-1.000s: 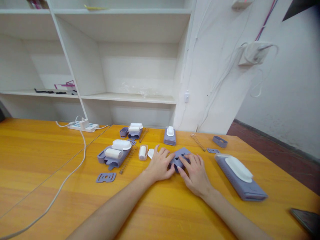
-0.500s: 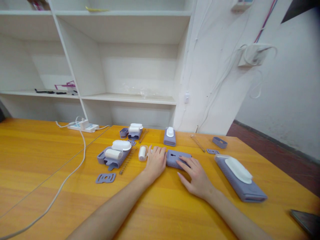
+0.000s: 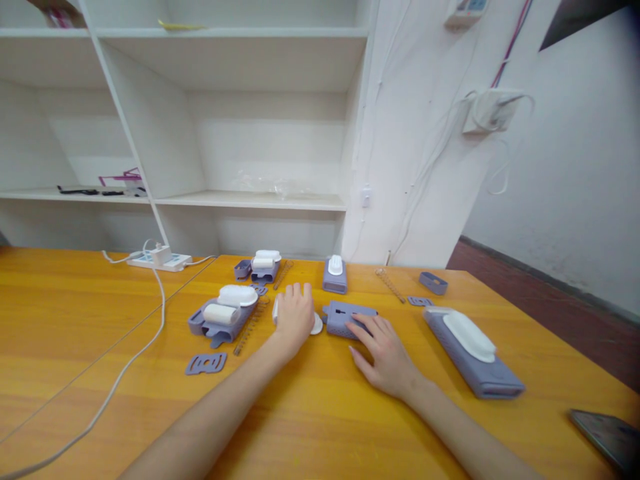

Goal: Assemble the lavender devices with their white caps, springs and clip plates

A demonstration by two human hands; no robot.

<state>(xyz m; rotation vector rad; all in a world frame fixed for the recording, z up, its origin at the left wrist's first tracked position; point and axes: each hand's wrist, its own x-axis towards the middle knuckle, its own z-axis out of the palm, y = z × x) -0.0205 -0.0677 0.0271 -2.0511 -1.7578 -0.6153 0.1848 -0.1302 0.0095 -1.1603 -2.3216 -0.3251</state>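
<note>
My left hand [image 3: 296, 313] is over a white part [image 3: 275, 310], with its fingers bent down and their tips hidden. The rim of a white round piece [image 3: 317, 325] shows at its right side. Beside it lies a purple-grey plastic housing [image 3: 345, 319] with a small dark slot on top and a tab at its left end. My right hand [image 3: 383, 353] rests its spread fingertips on the housing's right part, thumb apart on the near side. Whatever sits under my left hand is mostly covered.
Purple-grey housings with white parts stand at left [image 3: 225, 317], at the back [image 3: 335, 275] and right [image 3: 475, 353]. Springs [image 3: 250, 327], a slotted plate [image 3: 206, 363], a purple-grey frame [image 3: 433, 283], a power strip [image 3: 160, 259] and a phone [image 3: 607, 437] lie around.
My left hand has moved left, off the housing's left end and over the white part, its fingers now bent. My right hand stays on the housing. The view has shifted slightly.
</note>
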